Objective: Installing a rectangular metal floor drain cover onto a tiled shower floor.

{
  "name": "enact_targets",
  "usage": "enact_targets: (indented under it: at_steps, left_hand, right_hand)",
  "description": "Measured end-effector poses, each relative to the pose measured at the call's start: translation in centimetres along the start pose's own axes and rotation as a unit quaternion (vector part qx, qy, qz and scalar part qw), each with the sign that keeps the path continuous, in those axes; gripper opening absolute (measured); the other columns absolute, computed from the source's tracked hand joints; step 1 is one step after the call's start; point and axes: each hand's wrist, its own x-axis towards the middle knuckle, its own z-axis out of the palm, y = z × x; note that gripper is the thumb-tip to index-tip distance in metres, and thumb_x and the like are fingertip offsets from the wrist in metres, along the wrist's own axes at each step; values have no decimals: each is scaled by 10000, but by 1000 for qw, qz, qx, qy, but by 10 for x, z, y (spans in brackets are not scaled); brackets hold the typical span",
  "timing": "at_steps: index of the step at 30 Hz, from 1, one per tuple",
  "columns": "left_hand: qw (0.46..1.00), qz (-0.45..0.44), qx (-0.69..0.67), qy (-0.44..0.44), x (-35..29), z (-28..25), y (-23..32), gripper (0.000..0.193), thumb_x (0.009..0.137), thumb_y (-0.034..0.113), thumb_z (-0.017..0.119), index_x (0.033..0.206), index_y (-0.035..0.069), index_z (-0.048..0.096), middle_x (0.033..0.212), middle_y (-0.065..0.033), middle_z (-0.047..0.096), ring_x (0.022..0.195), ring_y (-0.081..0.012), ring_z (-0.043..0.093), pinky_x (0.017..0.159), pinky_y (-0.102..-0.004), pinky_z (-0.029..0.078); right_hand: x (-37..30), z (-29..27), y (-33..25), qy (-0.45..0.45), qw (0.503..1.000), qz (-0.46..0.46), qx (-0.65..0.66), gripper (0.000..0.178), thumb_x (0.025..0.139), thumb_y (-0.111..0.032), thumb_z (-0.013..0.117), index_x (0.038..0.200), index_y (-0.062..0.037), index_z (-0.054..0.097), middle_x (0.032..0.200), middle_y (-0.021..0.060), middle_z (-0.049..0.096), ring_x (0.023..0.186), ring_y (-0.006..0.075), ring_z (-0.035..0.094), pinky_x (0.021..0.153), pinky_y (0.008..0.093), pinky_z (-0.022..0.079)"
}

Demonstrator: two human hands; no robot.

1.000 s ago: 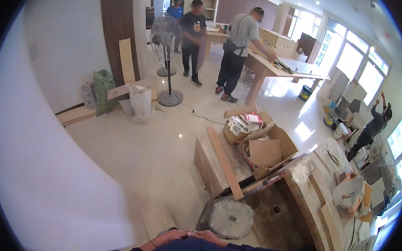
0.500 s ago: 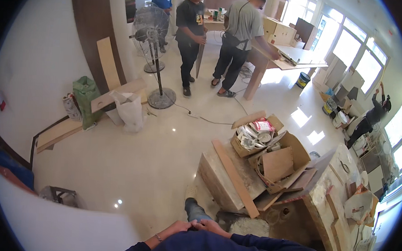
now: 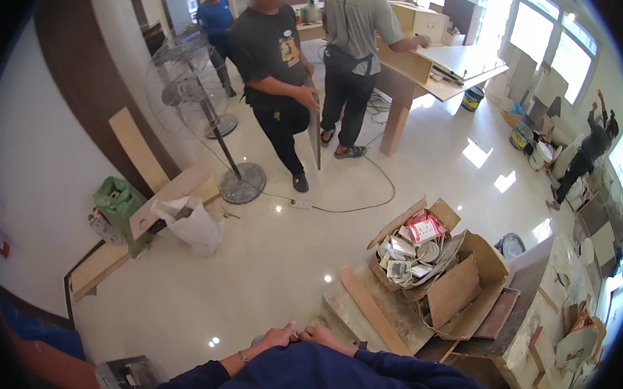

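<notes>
Wooden strip [image 3: 372,312] at five o'clock, flat on dusty wooden top [image 3: 402,319], near curled right hand [image 3: 321,338]. Left hand [image 3: 277,337], also curled, close beside at six; cannot tell whether gripping anything. Cardboard boxes [image 3: 492,260] at four, with scraps [image 3: 401,259] heaped inside. Standing fan [image 3: 220,136] at ten, white sack [image 3: 198,231] at eight.

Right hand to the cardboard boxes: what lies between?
In the head view, a wood strip on a dusty panel lies between the right hand and the boxes.
</notes>
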Motion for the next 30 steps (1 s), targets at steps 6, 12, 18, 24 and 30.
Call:
enact_targets:
  at_steps: [6, 12, 18, 24, 30]
  left_hand:
    - [994, 23, 57, -94, 88, -65, 51, 667, 911, 615, 357, 912, 42, 699, 887, -147, 682, 905, -254, 639, 805, -353, 465]
    - [970, 51, 188, -142, 141, -127, 148, 694, 910, 605, 371, 937, -17, 678, 935, -234, 664, 969, -302, 630, 835, -358, 463]
    - [956, 90, 193, -202, 213, -186, 166, 711, 914, 604, 347, 954, -29, 668, 959, -258, 653, 999, -342, 614, 860, -377, 449]
    - [935, 105, 236, -244, 270, -203, 185, 780, 906, 636, 295, 996, -57, 642, 1026, -296, 624, 1066, -386, 576, 905, -392, 426]
    - [943, 93, 223, -229, 331, -207, 195, 811, 914, 644, 229, 1095, -52, 603, 1079, -324, 593, 1144, -363, 539, 944, -380, 409]
  right_hand:
    - [59, -43, -29, 86, 994, 46, 56, 385, 912, -378, 529, 824, -10, 598, 717, 201, 592, 697, 296, 589, 665, 380, 449]
    - [131, -63, -50, 184, 964, 92, 170, 424, 920, -406, 513, 812, -5, 603, 712, 206, 592, 689, 271, 589, 657, 377, 442]
    - [186, -87, -111, 253, 950, 140, 117, 434, 919, -406, 495, 831, 5, 603, 736, 219, 600, 723, 292, 608, 663, 398, 448]
    - [233, -107, -112, 300, 944, 116, 71, 363, 920, -356, 492, 897, -2, 568, 837, 227, 617, 793, 348, 611, 698, 420, 453]
    - [274, -157, -117, 267, 948, 107, 135, 358, 941, -355, 420, 1034, -26, 524, 951, 243, 627, 942, 411, 597, 791, 445, 455]
